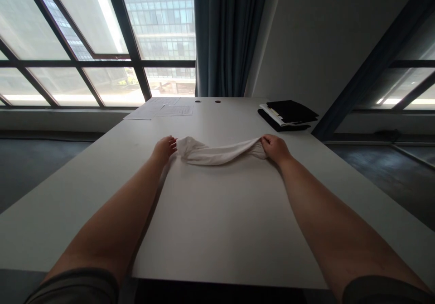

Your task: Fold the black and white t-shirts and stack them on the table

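A white cloth stretches sideways between my two hands over the middle of the table, its centre sagging. My right hand is closed on the cloth's right end, where the fabric gathers into fine folds. At the bunched left end, my left hand has its fingers slightly apart, with the fingertips right beside the fabric. Whether they touch it is hard to see. What kind of cloth article this is does not show.
The white table reaches away from me. Printed paper sheets lie at its far left. Black folders with papers between them are stacked at the far right. Beyond the table hang a dark blue curtain and large windows.
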Available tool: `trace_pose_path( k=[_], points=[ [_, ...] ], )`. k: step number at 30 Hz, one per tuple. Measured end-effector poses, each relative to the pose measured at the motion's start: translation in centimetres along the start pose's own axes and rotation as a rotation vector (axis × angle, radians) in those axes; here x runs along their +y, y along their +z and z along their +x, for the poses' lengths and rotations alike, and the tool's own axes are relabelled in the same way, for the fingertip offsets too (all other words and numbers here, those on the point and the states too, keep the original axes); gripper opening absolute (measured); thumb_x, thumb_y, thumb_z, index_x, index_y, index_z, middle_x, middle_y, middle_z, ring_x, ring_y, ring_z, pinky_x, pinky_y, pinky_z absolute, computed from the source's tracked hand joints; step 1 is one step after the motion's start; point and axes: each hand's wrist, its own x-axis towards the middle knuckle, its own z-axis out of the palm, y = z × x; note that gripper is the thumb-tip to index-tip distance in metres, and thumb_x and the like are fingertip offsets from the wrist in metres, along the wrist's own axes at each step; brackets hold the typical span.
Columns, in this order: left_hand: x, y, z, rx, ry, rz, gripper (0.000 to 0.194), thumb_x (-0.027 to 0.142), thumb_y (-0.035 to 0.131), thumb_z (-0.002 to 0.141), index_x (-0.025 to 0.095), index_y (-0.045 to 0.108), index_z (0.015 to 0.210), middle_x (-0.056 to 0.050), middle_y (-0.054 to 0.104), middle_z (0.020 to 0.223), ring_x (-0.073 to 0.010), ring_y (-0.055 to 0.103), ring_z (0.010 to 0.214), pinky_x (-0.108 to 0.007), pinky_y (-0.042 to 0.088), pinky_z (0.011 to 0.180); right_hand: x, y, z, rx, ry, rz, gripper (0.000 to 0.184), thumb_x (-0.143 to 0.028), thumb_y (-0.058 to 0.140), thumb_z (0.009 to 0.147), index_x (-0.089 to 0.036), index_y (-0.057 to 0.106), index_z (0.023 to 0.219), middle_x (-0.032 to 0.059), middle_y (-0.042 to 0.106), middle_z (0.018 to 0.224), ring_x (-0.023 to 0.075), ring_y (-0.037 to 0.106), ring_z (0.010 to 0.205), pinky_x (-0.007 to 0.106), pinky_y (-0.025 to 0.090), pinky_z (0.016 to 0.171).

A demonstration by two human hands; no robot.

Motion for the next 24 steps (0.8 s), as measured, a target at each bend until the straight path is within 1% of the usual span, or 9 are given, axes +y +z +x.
trace_pose_path(
  k=[3,6,8,10,12,15,17,20,24],
  points=[
    [0.5,0.4,-1.1,0.056,0.188,0.159,0.025,0.044,0.06,0.093,0.022,0.068,0.103,-0.01,0.07,0.126,-0.0278,0.06,0.127,-0.044,0.048,0.11,-1.1,0.3,0.3,0.098,-0.073,-0.086,0.035,-0.009,0.052,0.086,-0.014,0.077,0.111,0.018,0.071,0.115,0.0314,0.062,0.111,0.042,0.045,0.105],
    [1.0,1.5,-2.7,-0.168,0.574,0.505,0.027,0.044,0.067,0.092,0.024,0.073,0.109,-0.008,0.069,0.134,-0.0292,0.056,0.133,-0.046,0.037,0.121,-3.5,0.9,0.1,-0.125,-0.25,-0.058,0.033,-0.006,0.054,0.085,-0.016,0.078,0.105,0.0142,0.072,0.111,0.0293,0.064,0.108,0.041,0.047,0.106],
    [0.9,2.6,-3.5,-0.361,0.696,0.692,0.033,0.047,0.072,0.089,0.028,0.074,0.116,-0.006,0.071,0.133,-0.0307,0.057,0.133,-0.047,0.036,0.121,-5.6,1.8,-0.5,-0.318,-0.368,-0.031,0.03,-0.01,0.057,0.088,-0.019,0.078,0.107,0.01,0.075,0.114,0.0268,0.065,0.11,0.041,0.045,0.109],
    [0.4,3.6,-3.8,-0.437,0.657,0.809,0.036,0.045,0.073,0.088,0.03,0.073,0.12,-0.005,0.068,0.139,-0.0323,0.057,0.134,-0.048,0.039,0.118,-7.7,3.0,-1.3,-0.417,-0.411,-0.042,0.035,-0.014,0.06,0.091,-0.022,0.075,0.122,0.0089,0.072,0.131,0.0272,0.062,0.123,0.046,0.038,0.116],
    [-0.1,4.3,-3.7,-0.39,0.58,0.887,0.031,0.039,0.067,0.091,0.029,0.072,0.12,-0.007,0.066,0.143,-0.0335,0.058,0.133,-0.05,0.042,0.115,-9.3,3.9,-1.9,-0.441,-0.394,-0.068,0.043,-0.017,0.063,0.093,-0.023,0.069,0.135,0.0105,0.066,0.143,0.0288,0.057,0.133,0.049,0.034,0.119],
    [-0.4,4.4,-3.2,-0.296,0.55,0.897,0.02,0.028,0.058,0.093,0.024,0.071,0.108,-0.011,0.073,0.122,-0.0324,0.064,0.121,-0.051,0.04,0.116,-10.3,4.2,-2.2,-0.46,-0.374,-0.076,0.034,-0.019,0.06,0.097,-0.02,0.072,0.129,0.0125,0.071,0.132,0.0265,0.062,0.124,0.039,0.04,0.111],
    [-0.3,4.2,-2.9,-0.271,0.522,0.781,0.015,0.03,0.056,0.094,0.023,0.069,0.1,-0.009,0.075,0.101,-0.0299,0.066,0.109,-0.049,0.041,0.114,-10.2,3.6,-2.1,-0.457,-0.35,-0.064,0.025,-0.02,0.055,0.1,-0.018,0.076,0.114,0.0116,0.075,0.116,0.024,0.066,0.11,0.032,0.044,0.1],
    [-0.2,3.9,-2.6,-0.271,0.303,0.384,0.021,0.042,0.059,0.093,0.022,0.066,0.088,-0.003,0.068,0.08,-0.0252,0.065,0.09,-0.039,0.052,0.093,-9.6,2.4,-1.8,-0.392,-0.267,0.023,0.025,-0.027,0.052,0.103,-0.018,0.075,0.102,0.0082,0.076,0.097,0.0215,0.068,0.091,0.028,0.045,0.084],
    [-0.6,3.8,-2.4,-0.333,0.09,0.069,0.039,0.058,0.062,0.089,0.02,0.063,0.085,-0.001,0.063,0.072,-0.019,0.061,0.071,-0.03,0.051,0.065,-8.7,2.1,-1.6,-0.378,-0.121,0.176,0.022,-0.035,0.059,0.1,-0.019,0.075,0.101,0.0033,0.075,0.086,0.0197,0.067,0.079,0.027,0.045,0.074]
  ],
)
